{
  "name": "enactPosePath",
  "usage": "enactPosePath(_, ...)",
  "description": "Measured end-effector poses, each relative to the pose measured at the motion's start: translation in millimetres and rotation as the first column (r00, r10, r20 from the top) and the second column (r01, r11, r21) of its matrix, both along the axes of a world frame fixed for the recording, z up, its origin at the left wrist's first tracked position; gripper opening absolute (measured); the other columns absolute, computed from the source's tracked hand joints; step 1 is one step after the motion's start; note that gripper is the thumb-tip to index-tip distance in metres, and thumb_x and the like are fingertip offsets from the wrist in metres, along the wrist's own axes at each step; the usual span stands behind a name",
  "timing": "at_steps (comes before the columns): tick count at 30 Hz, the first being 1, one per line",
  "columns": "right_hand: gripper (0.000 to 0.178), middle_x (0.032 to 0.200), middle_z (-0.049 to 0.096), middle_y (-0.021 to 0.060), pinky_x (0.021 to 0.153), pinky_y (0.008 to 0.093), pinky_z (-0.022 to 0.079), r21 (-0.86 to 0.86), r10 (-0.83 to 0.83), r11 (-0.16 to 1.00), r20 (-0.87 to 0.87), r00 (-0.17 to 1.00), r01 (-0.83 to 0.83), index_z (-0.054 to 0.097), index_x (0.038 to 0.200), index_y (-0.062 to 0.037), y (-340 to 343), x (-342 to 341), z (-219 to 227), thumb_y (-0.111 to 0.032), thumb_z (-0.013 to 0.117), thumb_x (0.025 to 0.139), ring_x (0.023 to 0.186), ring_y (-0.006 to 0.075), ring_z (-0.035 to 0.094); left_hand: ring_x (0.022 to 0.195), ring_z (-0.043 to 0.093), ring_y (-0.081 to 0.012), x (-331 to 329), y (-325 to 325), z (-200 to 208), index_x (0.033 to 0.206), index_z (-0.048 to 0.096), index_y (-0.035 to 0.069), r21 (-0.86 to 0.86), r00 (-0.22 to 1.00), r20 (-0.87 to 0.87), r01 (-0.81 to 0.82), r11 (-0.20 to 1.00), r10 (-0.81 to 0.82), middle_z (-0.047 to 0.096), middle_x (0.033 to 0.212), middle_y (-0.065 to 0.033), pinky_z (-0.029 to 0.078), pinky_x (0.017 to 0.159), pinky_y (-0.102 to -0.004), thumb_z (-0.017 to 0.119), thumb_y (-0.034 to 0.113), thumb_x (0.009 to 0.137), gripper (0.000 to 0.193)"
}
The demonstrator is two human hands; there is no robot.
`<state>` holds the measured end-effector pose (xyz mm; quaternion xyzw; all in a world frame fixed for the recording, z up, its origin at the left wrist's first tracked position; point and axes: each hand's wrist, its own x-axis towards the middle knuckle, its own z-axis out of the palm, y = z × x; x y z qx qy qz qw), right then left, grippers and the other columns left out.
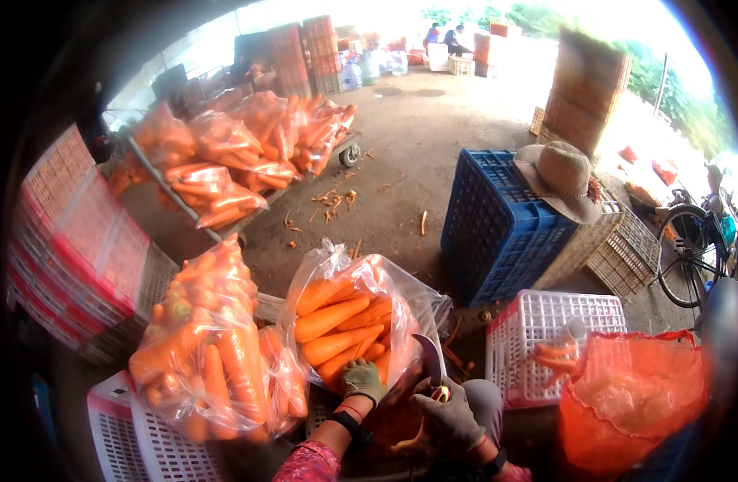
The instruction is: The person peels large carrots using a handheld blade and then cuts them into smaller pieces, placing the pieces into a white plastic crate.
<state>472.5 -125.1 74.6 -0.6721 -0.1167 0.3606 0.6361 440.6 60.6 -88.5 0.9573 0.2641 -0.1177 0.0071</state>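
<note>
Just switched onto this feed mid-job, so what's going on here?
Someone in gloves has their left hand at the carrots in an open clear bag; whether it grips one is unclear. The right hand holds a curved knife beside that bag. A filled bag stands to the left, and more bagged carrots lie on a wheeled cart beyond.

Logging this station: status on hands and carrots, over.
Left hand, gloved, against carrots in open clear bag. Right hand gripping curved knife. Filled bag close on the left.
</note>
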Motion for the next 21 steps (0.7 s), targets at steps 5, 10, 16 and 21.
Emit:
enactPosePath(5,0.012,0.072,0.056,0.0020,0.060,0.0232,0.045,0.086,-0.064,0.996,0.348,0.935,0.036,0.056,0.084,-0.0019,-2.7,3.7,-34.9,-0.009,0.062,0.077,0.065,0.0086,0.054,0.097,0.058,-0.0266,-25.6,12.9,28.0,0.104,0.061,0.002,-0.399,0.989,-0.117,-0.133,0.907,0.093,0.061,0.103,-0.0137,0.047,0.080,-0.0401,0.071,0.045,0.064,0.060)
enactPosePath(10,0.014,0.068,0.054,0.0042,0.051,0.0235,0.045,0.209,-0.176,0.964,0.030,0.984,0.166,0.051,0.091,-0.0020,11.8,-12.3,-27.4,-0.005,0.058,0.079,0.055,0.0123,0.055,0.093,0.057,-0.0126,-115.6,20.6,27.6,0.111,0.058,-0.002,-0.960,0.827,-0.099,0.066,-0.270,0.553,0.060,0.102,-0.0049,0.047,0.080,-0.0268,0.066,0.028,0.080,0.044)
enactPosePath(16,0.018,0.087,0.057,0.0032,0.069,0.0218,0.046,0.334,-0.199,0.927,0.048,0.979,0.172,0.055,0.093,-0.0012,40.9,-41.5,-8.6,-0.003,0.063,0.078,0.077,0.0091,0.055,0.094,0.059,-0.0210,-195.1,-11.9,100.8,0.122,0.046,-0.003,-0.680,0.640,-0.332,0.346,-0.646,0.692,0.059,0.110,-0.0122,0.047,0.088,-0.0337,0.060,0.028,0.085,0.050)
enactPosePath(21,0.037,0.084,0.053,0.0032,0.059,0.0224,0.047,0.439,-0.115,0.890,-0.038,0.993,0.119,0.049,0.101,-0.0013,65.2,-83.3,18.0,0.000,0.070,0.071,0.073,0.0107,0.055,0.088,0.060,-0.0241,-218.8,-30.7,121.8,0.126,0.037,0.009,-0.591,0.513,-0.377,0.508,-0.627,0.771,0.057,0.101,-0.0102,0.052,0.080,-0.0391,0.059,0.030,0.087,0.049)
